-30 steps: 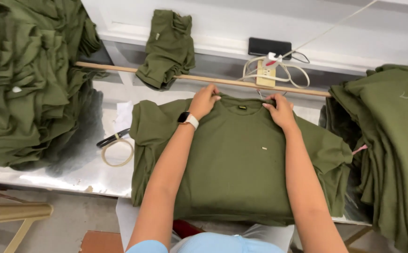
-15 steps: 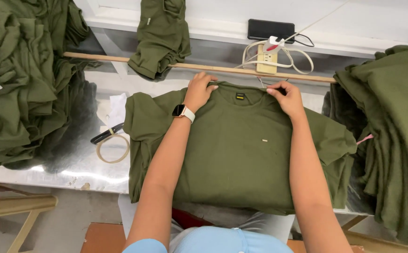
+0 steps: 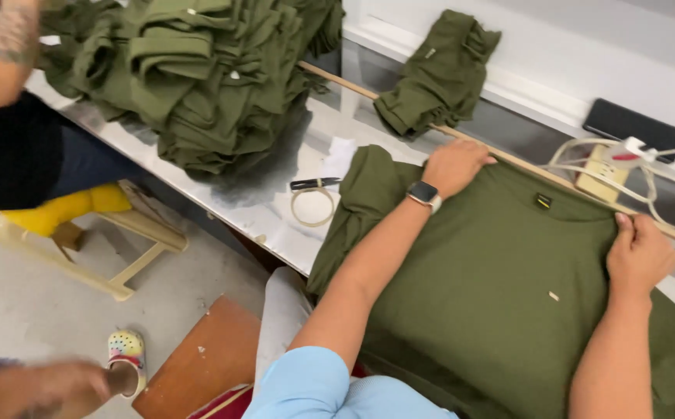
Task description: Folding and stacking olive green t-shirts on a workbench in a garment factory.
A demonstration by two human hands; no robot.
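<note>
1. An olive-green shirt (image 3: 500,302) is spread flat on the steel table (image 3: 267,206), its collar turned away from the wearer and its long axis running from the near edge toward the far wall; the hem is draped over the near edge.
2. The left hand (image 3: 454,164) is laid flat, fingers together, on the shirt's left shoulder; a smartwatch (image 3: 425,193) is worn on that wrist.
3. The right hand (image 3: 641,254) is pressed on the right shoulder, fingers curled at the fabric; whether cloth is pinched cannot be told.
4. A small dark square label (image 3: 543,201) is seen inside the collar, and a tiny pale tag (image 3: 554,296) on the chest.
5. Scissors (image 3: 314,184) and a pale loop of tape (image 3: 313,206) are lying just left of the shirt.
6. Farther off, a heap of folded green garments (image 3: 198,77) and one bunched garment (image 3: 438,77) are placed by a wooden rod (image 3: 353,84).
7. A dark phone (image 3: 633,124) and a power strip (image 3: 605,167) are set by the white wall.
</note>
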